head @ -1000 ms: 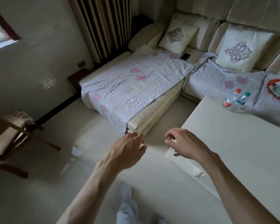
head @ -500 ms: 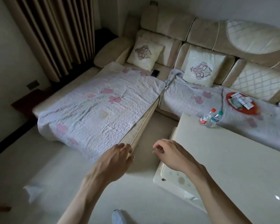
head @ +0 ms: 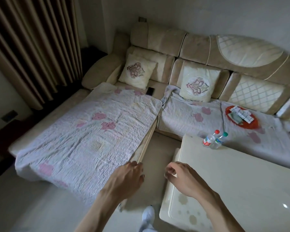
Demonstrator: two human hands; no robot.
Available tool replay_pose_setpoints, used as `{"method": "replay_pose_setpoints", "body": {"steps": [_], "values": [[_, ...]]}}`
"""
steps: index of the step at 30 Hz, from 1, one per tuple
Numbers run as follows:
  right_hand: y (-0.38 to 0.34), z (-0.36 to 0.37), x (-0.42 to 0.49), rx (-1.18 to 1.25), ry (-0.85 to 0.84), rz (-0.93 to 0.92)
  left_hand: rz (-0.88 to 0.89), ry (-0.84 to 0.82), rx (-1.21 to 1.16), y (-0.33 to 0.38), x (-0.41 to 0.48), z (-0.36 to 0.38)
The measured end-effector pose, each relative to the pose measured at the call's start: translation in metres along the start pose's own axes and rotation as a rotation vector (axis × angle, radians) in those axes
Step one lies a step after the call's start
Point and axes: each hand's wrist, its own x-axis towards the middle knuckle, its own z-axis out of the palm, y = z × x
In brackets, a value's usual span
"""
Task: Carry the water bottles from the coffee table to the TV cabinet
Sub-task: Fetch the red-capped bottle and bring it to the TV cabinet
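Note:
Two clear water bottles stand side by side at the far edge of the cream coffee table (head: 233,178). One has a red cap (head: 210,139) and a red label, the other a green cap (head: 219,141) and a blue label. My left hand (head: 127,180) hangs empty over the gap between sofa and table, fingers loosely curled. My right hand (head: 182,178) is over the table's near left corner, fingers apart, holding nothing. Both hands are well short of the bottles. The TV cabinet is out of view.
An L-shaped beige sofa (head: 199,47) with a floral quilt (head: 90,139) wraps around the table. A red tray (head: 241,117) with folded cloths and a black phone (head: 150,90) lie on the sofa. Brown curtains (head: 32,47) hang at left. A narrow floor gap separates sofa and table.
The view has swung right and forward toward the sofa corner, so the bottles and table look nearer. Both hands stay empty out in front, the right now over the table corner.

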Motion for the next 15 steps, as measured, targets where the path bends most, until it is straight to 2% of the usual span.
{"method": "replay_pose_setpoints", "body": {"steps": [10,15], "values": [[0.077,-0.066,0.113,-0.024,0.056,-0.024,0.008,-0.012,0.028,0.012,0.140,-0.037],[0.110,-0.078,0.150,0.025,0.109,0.004,0.020,-0.096,-0.006,0.021,0.198,-0.035]]}}
